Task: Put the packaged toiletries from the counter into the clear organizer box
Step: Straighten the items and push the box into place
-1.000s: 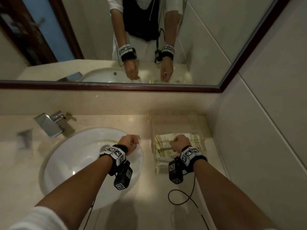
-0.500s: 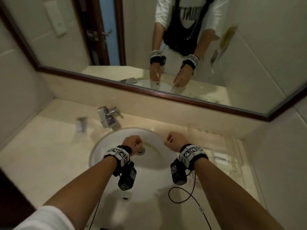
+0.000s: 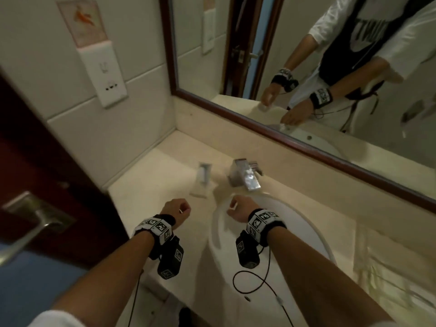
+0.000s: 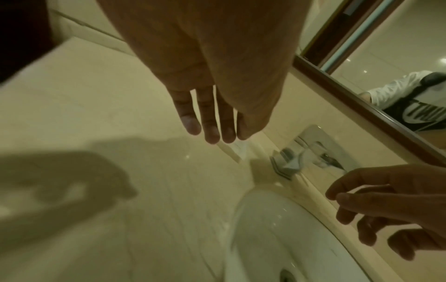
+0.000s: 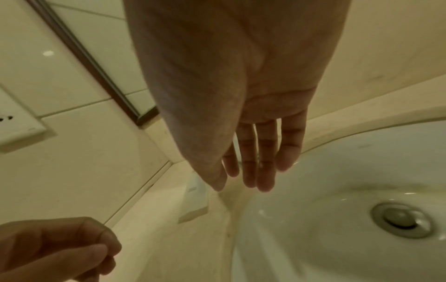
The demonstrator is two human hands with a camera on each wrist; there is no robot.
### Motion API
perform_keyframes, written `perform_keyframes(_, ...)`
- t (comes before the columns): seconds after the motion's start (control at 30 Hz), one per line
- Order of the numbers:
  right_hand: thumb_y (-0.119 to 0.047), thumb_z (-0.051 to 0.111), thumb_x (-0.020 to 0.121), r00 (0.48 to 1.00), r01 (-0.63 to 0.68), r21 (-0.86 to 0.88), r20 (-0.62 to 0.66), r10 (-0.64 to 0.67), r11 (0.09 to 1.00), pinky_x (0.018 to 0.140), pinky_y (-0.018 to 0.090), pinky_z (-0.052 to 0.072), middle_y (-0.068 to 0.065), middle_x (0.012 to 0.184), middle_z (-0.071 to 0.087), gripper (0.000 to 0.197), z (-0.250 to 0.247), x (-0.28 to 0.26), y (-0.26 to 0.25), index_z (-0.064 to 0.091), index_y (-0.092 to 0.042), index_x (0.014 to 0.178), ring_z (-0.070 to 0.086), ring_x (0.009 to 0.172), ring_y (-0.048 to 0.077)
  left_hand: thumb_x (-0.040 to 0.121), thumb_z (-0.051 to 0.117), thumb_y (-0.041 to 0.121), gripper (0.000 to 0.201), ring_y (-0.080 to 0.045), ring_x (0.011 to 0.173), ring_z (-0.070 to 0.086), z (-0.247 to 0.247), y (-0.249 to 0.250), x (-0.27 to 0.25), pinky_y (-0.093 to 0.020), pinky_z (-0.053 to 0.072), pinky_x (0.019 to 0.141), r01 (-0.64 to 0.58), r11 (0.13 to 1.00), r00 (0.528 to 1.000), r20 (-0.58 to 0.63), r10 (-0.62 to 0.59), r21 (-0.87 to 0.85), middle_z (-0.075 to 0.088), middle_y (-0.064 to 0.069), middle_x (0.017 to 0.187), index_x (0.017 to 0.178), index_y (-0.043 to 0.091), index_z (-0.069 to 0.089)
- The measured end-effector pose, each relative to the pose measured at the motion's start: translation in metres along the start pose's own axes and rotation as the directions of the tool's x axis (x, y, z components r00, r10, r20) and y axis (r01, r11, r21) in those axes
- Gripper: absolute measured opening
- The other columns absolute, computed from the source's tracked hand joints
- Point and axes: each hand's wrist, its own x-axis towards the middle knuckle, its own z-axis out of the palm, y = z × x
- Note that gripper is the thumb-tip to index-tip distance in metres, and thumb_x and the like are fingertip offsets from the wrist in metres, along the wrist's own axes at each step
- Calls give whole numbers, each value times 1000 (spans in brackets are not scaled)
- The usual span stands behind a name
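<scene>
While both empty, left hand [image 3: 176, 211] hovers near packet [image 3: 203, 180].

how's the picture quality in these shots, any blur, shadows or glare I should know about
Head view: dim and warm, wide-angle bending of the mirror frame, motion smear at the right edge. Left wrist view: soft throughout, left hand throws a dark shadow on the counter, glare on the faucet. Right wrist view: right hand blurred, small highlights in the sink.

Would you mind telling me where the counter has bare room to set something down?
Bare counter lies left of the sink, between the side wall and the small packet. It is tighter around the faucet, with the packet beside it. Both the left hand and right hand hover empty.
</scene>
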Motion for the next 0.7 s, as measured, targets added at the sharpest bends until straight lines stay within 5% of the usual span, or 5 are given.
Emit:
perform_keyframes(0.17, -35, 63, 87, 1000, 27, -70, -10, -27, 997, 94, 35, 48, 10, 123, 59, 33, 18, 46, -52, 58, -14, 112, 57, 112, 28, 86, 59, 17, 4, -18, 78, 57, -37, -54, 8, -21, 43, 72, 60, 997, 996, -62, -64, -57, 61, -1, 84, 82, 18, 58)
perform_keyframes(0.43, -39, 61, 89, 999, -25, -73, -33, 23, 997, 100, 45, 47, 17, 138, 46, 60, 40, 110, -96, 37, -19, 140, 53, 121, 37, 85, 58, 16, 9, -19, 75, 59, -65, -110, 31, -21, 42, 70, 125, 986, 988, -80, -134, -106, 64, 0, 81, 78, 22, 59)
perform_keyframes(0.57, -42, 56, 91, 995, -87, -104, -56, 82, 991, 108, 50, 36, 25, 147, 29, 66, 50, 139, -110, 26, -27, 148, 34, 135, 43, 85, 58, 15, 11, -18, 74, 59, -68, -124, 41, -23, 45, 70, 129, 982, 986, -89, -142, -141, 65, -1, 81, 77, 23, 59)
perform_keyframes(0.7, -53, 53, 88, 989, -149, -140, -10, 149, 979, 105, 54, 36, 27, 151, 20, 61, 61, 159, -115, 35, -32, 143, 27, 138, 45, 86, 58, 15, 11, -18, 74, 59, -67, -129, 44, -23, 47, 70, 142, 978, 984, -81, -156, -154, 64, 0, 80, 78, 23, 59)
